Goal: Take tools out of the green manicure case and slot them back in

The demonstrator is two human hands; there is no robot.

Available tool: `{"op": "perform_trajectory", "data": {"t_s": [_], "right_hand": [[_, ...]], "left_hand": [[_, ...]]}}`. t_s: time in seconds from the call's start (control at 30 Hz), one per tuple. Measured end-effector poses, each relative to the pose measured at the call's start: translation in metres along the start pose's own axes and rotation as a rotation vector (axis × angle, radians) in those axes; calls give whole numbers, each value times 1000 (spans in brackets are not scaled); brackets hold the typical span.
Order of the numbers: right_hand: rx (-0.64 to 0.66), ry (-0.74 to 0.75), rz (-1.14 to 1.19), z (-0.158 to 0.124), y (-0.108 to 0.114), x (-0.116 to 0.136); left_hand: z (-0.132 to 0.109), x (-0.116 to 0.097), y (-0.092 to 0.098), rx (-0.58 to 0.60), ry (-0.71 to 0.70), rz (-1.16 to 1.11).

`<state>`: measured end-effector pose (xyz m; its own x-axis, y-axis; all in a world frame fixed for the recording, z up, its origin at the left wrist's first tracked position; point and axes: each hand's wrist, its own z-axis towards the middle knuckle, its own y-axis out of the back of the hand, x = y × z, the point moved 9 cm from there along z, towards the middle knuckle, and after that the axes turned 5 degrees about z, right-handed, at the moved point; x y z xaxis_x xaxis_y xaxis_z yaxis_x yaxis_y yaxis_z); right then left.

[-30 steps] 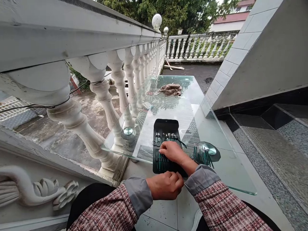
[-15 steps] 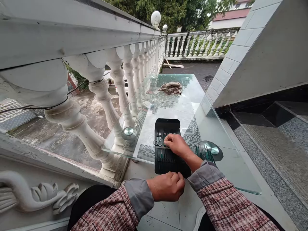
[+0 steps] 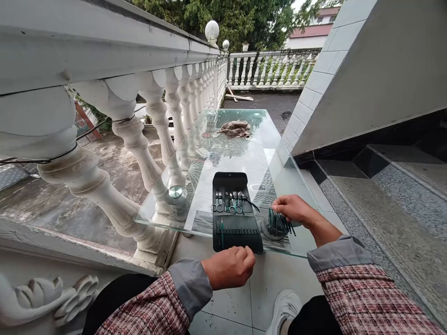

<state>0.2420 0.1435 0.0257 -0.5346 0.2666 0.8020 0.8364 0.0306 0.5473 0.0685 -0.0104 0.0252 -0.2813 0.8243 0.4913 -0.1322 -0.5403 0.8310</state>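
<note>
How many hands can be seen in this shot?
2. The left hand is curled by the near edge of the case; contact is unclear. The right hand has its fingers at the tools, right of the case. No sign of others hidden.

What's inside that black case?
In the case: scissors and small tools above; below, one slim green tool and a row of loops. The left hand covers some of the case's bottom edge, so that bit can't be seen.

The right fingers point(image 3: 282, 205) have moved from case point(image 3: 240, 239) to green-handled tools point(image 3: 279, 222).
</note>
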Motion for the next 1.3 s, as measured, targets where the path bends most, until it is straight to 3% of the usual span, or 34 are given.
{"op": "perform_trajectory", "data": {"t_s": [0.17, 0.33, 0.43, 0.6, 0.7, 0.97, 1.17, 1.3], "right_hand": [[-128, 6, -169, 4, 11, -13], [-208, 92, -288, 0, 11, 8], [-139, 185, -287, -11, -18, 32], [143, 313, -254, -33, -100, 67], [182, 325, -265, -35, -124, 81], [209, 301, -356, -23, -149, 101], [206, 246, -312, -17, -151, 97], [136, 227, -263, -12, -148, 97]], "left_hand": [[3, 0, -1, 26, -10, -8], [3, -2, -5, 43, -2, -14], [3, -1, -7, 46, 14, -23], [2, -2, -11, 96, -10, -53], [2, -4, -13, 134, -21, -70], [1, -4, -13, 141, -27, -113], [0, -8, -12, 109, -54, -93], [0, -8, -13, 121, -53, -86]]}}
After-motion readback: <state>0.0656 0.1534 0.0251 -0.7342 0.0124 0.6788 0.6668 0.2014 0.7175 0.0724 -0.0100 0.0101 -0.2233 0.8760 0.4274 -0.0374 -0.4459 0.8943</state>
